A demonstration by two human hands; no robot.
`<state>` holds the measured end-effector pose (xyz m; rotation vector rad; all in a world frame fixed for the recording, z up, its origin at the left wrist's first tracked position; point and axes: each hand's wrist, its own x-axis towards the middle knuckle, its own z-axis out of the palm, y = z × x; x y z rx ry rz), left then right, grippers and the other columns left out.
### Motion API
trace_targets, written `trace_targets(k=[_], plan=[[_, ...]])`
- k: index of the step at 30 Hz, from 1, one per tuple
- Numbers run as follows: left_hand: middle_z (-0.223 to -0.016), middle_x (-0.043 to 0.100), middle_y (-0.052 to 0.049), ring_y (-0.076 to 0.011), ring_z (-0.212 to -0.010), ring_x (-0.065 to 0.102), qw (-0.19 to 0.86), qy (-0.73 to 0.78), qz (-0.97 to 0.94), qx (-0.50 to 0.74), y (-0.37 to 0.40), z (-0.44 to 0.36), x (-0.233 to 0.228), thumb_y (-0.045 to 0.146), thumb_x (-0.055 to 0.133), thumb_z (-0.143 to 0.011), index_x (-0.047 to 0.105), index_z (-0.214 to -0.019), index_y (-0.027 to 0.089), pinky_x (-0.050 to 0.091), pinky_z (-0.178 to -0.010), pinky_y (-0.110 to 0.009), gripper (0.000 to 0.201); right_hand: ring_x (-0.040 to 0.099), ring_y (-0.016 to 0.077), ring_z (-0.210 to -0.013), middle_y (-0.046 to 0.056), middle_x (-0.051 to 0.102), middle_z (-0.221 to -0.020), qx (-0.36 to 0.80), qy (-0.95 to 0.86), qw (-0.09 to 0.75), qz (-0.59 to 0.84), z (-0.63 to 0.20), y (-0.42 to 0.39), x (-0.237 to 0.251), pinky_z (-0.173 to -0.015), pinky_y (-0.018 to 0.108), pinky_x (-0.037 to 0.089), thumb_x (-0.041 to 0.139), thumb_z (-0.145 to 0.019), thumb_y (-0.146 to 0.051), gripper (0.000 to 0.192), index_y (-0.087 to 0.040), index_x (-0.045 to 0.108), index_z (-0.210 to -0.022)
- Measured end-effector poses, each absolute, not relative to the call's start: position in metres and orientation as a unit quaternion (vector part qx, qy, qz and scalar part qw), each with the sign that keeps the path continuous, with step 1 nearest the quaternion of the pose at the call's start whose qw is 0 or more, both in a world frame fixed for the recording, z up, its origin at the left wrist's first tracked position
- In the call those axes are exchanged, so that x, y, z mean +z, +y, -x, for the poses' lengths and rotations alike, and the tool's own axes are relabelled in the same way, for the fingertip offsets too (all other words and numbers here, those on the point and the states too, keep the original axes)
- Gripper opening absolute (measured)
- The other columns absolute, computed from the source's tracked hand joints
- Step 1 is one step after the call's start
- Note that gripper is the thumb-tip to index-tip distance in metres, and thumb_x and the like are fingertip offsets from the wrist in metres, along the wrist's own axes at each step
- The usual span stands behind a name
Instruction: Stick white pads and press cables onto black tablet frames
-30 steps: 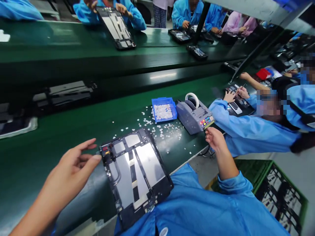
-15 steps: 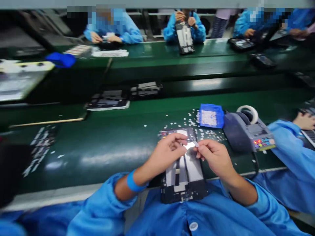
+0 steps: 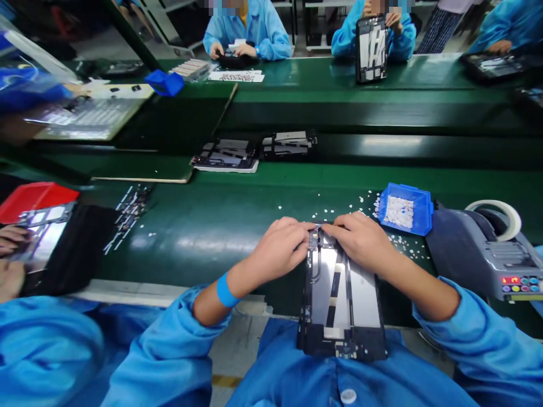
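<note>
Together, both hands [image 3: 280, 249] [image 3: 365, 243] touch tablet [image 3: 362, 294]; dispenser [image 3: 460, 246] digits [image 3: 510, 280] blurred.

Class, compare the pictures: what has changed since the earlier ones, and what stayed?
The right hand left the tape dispenser, held a small pale strip over the opened device, then moved to its far edge; the strip no longer shows. The left hand came from beside the device to that edge too. The dispenser still stands beside the blue tray.
</note>
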<state>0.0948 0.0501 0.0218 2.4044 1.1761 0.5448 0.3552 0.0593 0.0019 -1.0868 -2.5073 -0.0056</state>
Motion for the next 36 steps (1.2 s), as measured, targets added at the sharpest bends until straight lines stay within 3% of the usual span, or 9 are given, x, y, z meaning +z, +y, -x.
trace_targets(k=[4, 10, 22, 26, 31, 36], plan=[[-0.135, 0.073, -0.009, -0.0291, -0.119, 0.062, 0.119, 0.391, -0.905, 0.115, 0.053, -0.101, 0.014, 0.015, 0.056, -0.094, 0.068, -0.095, 0.019, 0.048, -0.101, -0.046, 0.013, 0.052, 0.0213, -0.082, 0.009, 0.072, -0.103, -0.063, -0.92, 0.16, 0.353, -0.353, 0.065, -0.003, -0.073, 0.035, 0.039, 0.055, -0.103, -0.016, 0.03, -0.021, 0.076, -0.124], [-0.139, 0.07, -0.011, -0.0316, -0.12, 0.061, 0.07, 0.362, -0.926, 0.086, 0.053, -0.102, 0.018, 0.013, 0.057, -0.093, 0.07, -0.101, 0.017, 0.047, -0.1, -0.047, 0.016, 0.052, 0.0221, -0.087, 0.011, 0.071, -0.109, -0.054, -0.927, 0.137, 0.346, -0.36, 0.064, -0.007, -0.076, 0.035, 0.04, 0.054, -0.103, -0.016, 0.033, -0.02, 0.071, -0.132], [-0.141, 0.069, -0.013, -0.0331, -0.119, 0.062, 0.081, 0.355, -0.93, 0.051, 0.058, -0.105, 0.028, 0.01, 0.056, -0.092, 0.071, -0.102, 0.018, 0.047, -0.098, -0.049, 0.02, 0.053, 0.0231, -0.087, 0.011, 0.072, -0.111, -0.051, -0.927, 0.131, 0.347, -0.36, 0.063, -0.008, -0.074, 0.037, 0.041, 0.051, -0.104, -0.017, 0.04, -0.017, 0.064, -0.141], [-0.14, 0.069, -0.012, -0.0327, -0.118, 0.062, 0.076, 0.354, -0.931, 0.037, 0.058, -0.106, 0.031, 0.011, 0.055, -0.093, 0.069, -0.1, 0.018, 0.046, -0.098, -0.049, 0.017, 0.052, 0.0242, -0.088, 0.012, 0.071, -0.111, -0.061, -0.927, 0.113, 0.353, -0.359, 0.062, -0.005, -0.072, 0.038, 0.039, 0.052, -0.103, -0.016, 0.037, -0.017, 0.067, -0.137], [-0.123, 0.075, -0.008, -0.0268, -0.114, 0.064, 0.206, 0.405, -0.883, 0.121, 0.063, -0.108, 0.034, 0.015, 0.054, -0.095, 0.066, -0.092, 0.02, 0.049, -0.099, -0.044, 0.013, 0.051, 0.0246, -0.088, 0.012, 0.069, -0.107, -0.062, -0.929, 0.088, 0.354, -0.357, 0.06, 0.003, -0.07, 0.037, 0.036, 0.054, -0.102, -0.015, 0.037, -0.015, 0.065, -0.137], [-0.093, 0.07, -0.003, -0.0194, -0.091, 0.065, 0.357, 0.476, -0.787, 0.166, 0.086, -0.116, 0.027, 0.022, 0.061, -0.091, 0.069, -0.086, 0.021, 0.051, -0.082, -0.033, 0.01, 0.051, 0.0254, -0.091, 0.013, 0.069, -0.109, -0.056, -0.93, 0.089, 0.353, -0.36, 0.062, 0.002, -0.072, 0.038, 0.036, 0.053, -0.101, -0.015, 0.039, -0.017, 0.064, -0.139]])
